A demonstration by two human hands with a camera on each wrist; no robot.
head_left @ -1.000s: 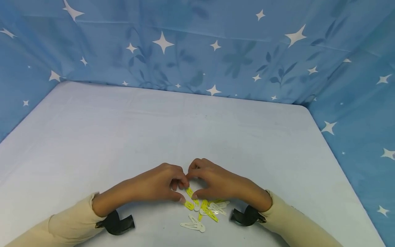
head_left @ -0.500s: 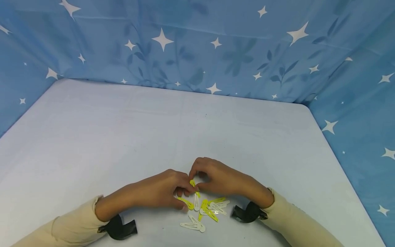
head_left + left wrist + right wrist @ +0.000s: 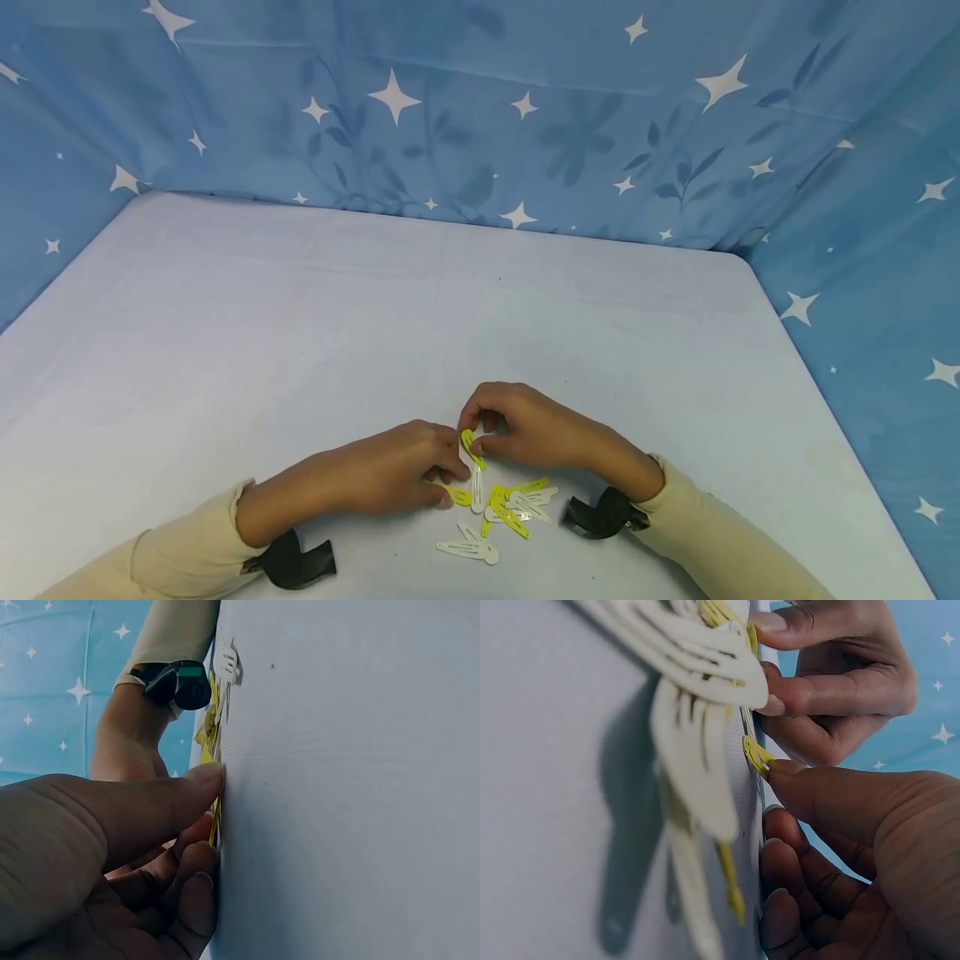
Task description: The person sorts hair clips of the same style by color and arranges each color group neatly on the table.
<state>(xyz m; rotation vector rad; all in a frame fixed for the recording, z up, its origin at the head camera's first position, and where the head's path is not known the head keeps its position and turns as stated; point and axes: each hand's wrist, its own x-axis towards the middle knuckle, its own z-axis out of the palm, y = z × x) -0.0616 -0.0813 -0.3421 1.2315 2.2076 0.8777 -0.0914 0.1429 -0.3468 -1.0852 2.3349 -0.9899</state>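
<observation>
Several yellow and white snap hair clips lie in a small cluster near the table's front in the head view. My left hand [image 3: 401, 468] holds a yellow hair clip [image 3: 460, 497] between thumb and fingers, low on the table; part of it is hidden by the hand. With thumb and index finger, my right hand [image 3: 528, 423] pinches another yellow hair clip [image 3: 470, 447] at its far end. Between the two hands lies a white hair clip [image 3: 477, 492]. The right wrist view shows the pinched clip's tip at the thumb [image 3: 817, 791].
A mixed pile of yellow hair clips [image 3: 510, 518] and white hair clips [image 3: 534, 503] lies below the right hand. Crossed white clips [image 3: 471, 547] lie nearer the front. A blue star-patterned curtain [image 3: 450, 108] stands behind the white table [image 3: 375, 292].
My left hand has drawn slightly down and away from the right hand. My right hand has shifted up a little, and a yellow clip now shows between its thumb and index finger.
</observation>
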